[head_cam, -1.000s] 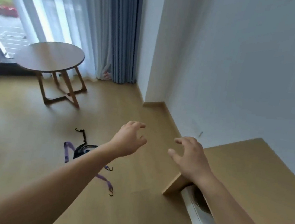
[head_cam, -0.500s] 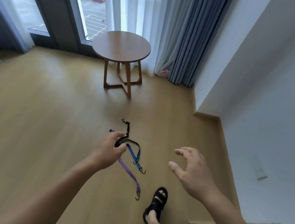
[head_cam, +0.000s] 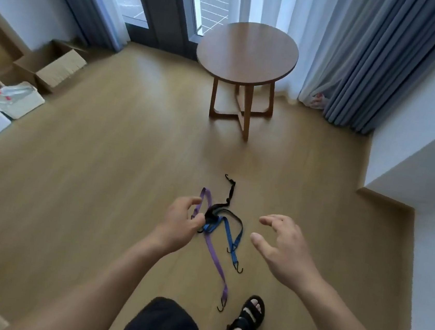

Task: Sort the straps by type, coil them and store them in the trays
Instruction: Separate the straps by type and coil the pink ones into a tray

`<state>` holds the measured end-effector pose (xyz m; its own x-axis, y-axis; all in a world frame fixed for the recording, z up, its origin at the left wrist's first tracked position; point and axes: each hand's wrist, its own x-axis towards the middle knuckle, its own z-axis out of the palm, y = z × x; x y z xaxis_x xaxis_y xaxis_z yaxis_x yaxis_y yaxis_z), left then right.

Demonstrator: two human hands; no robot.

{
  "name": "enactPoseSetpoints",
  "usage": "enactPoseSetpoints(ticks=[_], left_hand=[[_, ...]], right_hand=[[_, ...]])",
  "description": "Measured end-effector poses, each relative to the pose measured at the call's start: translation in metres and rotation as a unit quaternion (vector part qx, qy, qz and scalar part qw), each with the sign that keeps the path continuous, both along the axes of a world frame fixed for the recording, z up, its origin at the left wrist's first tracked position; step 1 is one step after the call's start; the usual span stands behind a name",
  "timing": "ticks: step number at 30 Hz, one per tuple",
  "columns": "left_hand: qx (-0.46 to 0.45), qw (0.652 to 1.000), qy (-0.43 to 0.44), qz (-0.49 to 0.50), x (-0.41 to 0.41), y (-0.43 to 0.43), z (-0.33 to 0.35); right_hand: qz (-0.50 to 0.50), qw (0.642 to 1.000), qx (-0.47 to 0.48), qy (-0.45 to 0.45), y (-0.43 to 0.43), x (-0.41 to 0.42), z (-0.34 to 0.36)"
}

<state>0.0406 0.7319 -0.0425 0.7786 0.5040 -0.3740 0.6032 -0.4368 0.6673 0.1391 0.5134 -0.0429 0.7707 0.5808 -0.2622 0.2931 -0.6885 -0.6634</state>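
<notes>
Beside the splayed right hand, left hand pinches tangled purple, blue, black straps.

You've got no readable txt here: no labels, brands, nos. or signs on anything. The cardboard box by the floor's far-left edge shows plain sides; the stuff near it is too blurry to read.

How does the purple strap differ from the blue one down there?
The purple strap is plain and trails straight toward the foot; the blue strap is speckled and doubles back in a loop. Purple reaches farther from the left hand than blue. Both end in dark hooks and meet at that hand's grip.
</notes>
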Motion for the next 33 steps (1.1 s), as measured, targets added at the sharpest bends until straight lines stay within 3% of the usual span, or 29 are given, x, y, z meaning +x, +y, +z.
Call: enactPoseSetpoints(ticks=[5, 9, 19, 26, 33], left_hand=[[-0.064, 0.997, 0.03, 0.038, 0.027, 0.034, -0.046], [-0.101, 0.99, 0.094, 0.043, 0.043, 0.07, -0.109], [-0.191, 0.948, 0.207, 0.149, 0.098, 0.108, -0.381], [-0.22, 0.922, 0.26, 0.184, 0.097, 0.075, -0.602], [-0.175, 0.914, 0.294, 0.217, 0.101, 0.039, -0.75]], right_hand=[[0.025, 0.997, -0.06, 0.038, 0.046, 0.041, -0.042], [-0.008, 0.99, -0.114, 0.084, 0.083, 0.06, -0.107], [-0.058, 0.952, -0.212, 0.212, 0.139, 0.081, -0.413], [-0.078, 0.936, -0.279, 0.201, 0.137, 0.097, -0.632], [-0.14, 0.936, -0.296, 0.126, 0.155, 0.11, -0.77]])
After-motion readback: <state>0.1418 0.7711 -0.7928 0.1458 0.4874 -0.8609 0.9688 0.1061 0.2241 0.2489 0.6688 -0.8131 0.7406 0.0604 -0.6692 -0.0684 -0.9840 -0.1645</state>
